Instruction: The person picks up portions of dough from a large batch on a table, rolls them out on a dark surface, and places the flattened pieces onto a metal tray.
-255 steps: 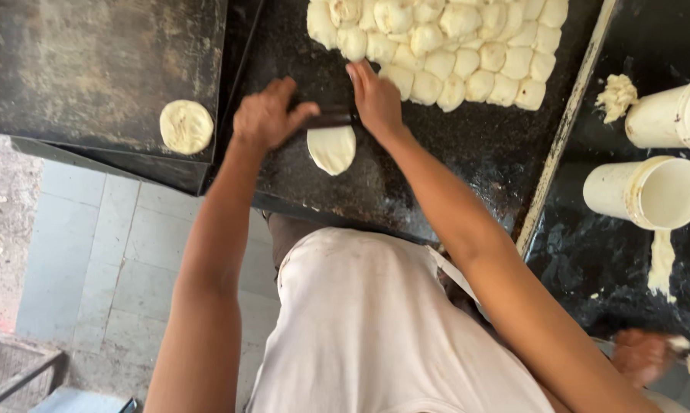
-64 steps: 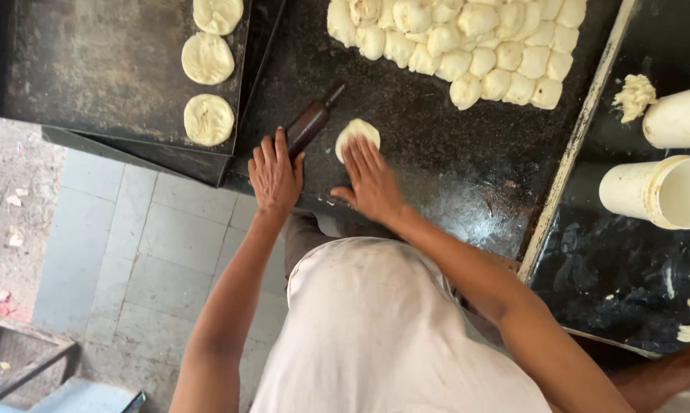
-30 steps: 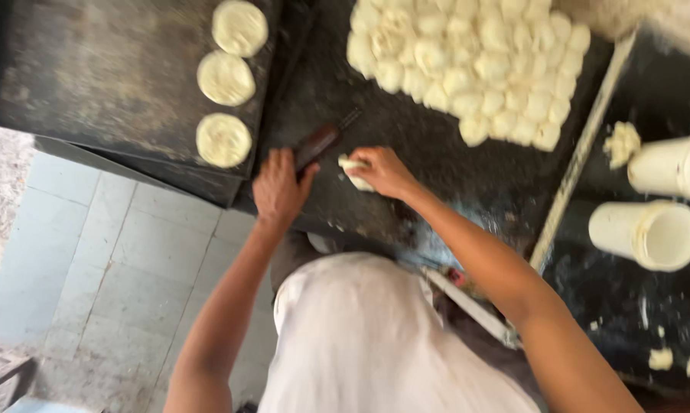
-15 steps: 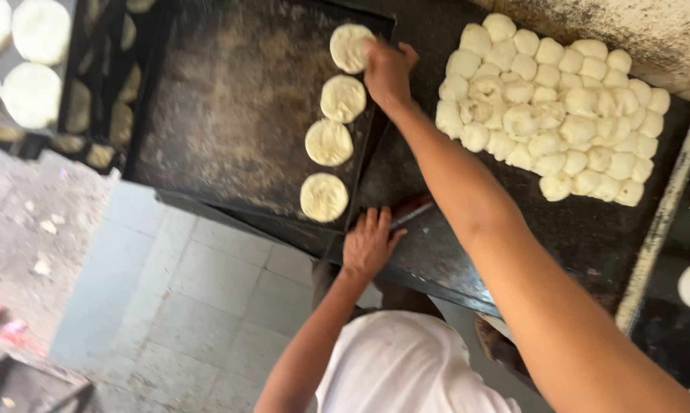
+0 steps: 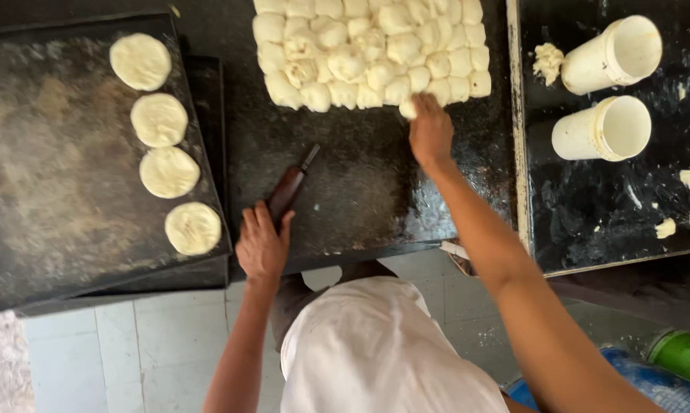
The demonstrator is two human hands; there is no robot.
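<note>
My right hand (image 5: 431, 131) pinches a soft, sticky dough ball (image 5: 408, 109) at the slab's near edge, while my left hand (image 5: 262, 246) grasps the rolling pin (image 5: 290, 188).

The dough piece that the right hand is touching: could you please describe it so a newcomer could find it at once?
Start at the big block of pale dough balls on the dark worktop. Follow its near edge to the right hand. The dough piece lies under its fingertips, alone in jutting out below the block's bottom row.
</note>
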